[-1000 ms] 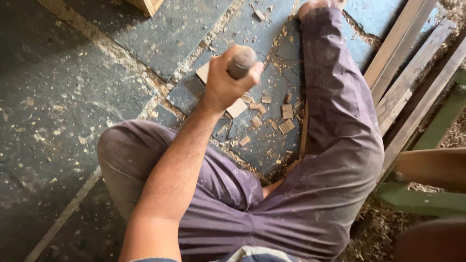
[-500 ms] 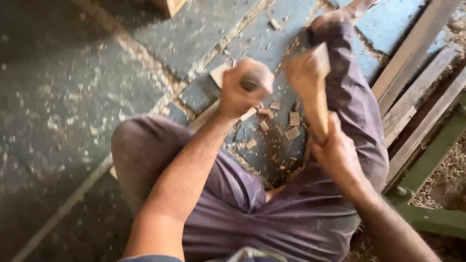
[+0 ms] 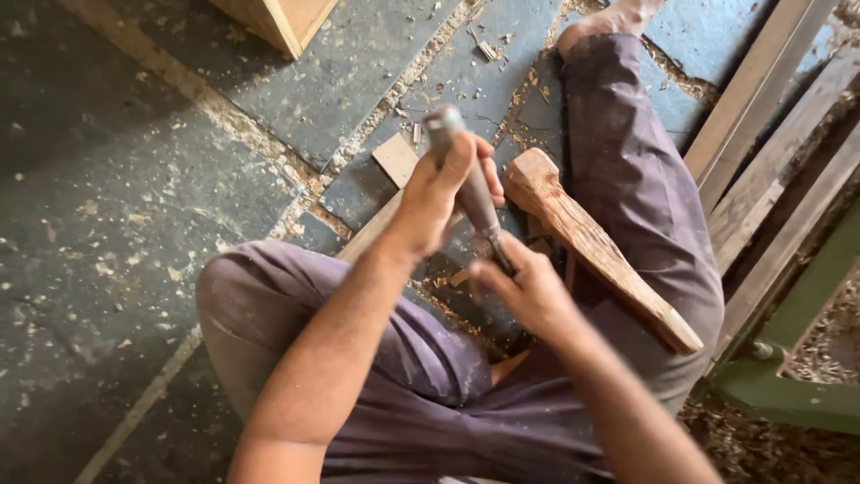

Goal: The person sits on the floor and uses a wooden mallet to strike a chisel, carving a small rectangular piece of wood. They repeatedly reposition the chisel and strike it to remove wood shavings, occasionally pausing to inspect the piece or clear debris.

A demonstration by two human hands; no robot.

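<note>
Left hand (image 3: 443, 193) fingers clamped on chisel (image 3: 470, 184) handle; right hand (image 3: 524, 287) pinches its blade below. Mallet (image 3: 591, 242) lies just right of fingers. Risk: blade slips, cuts fingertips

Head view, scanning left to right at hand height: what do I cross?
Grey stone floor → bent knee → left hand on the chisel handle → wooden mallet → wooden slats.
</note>
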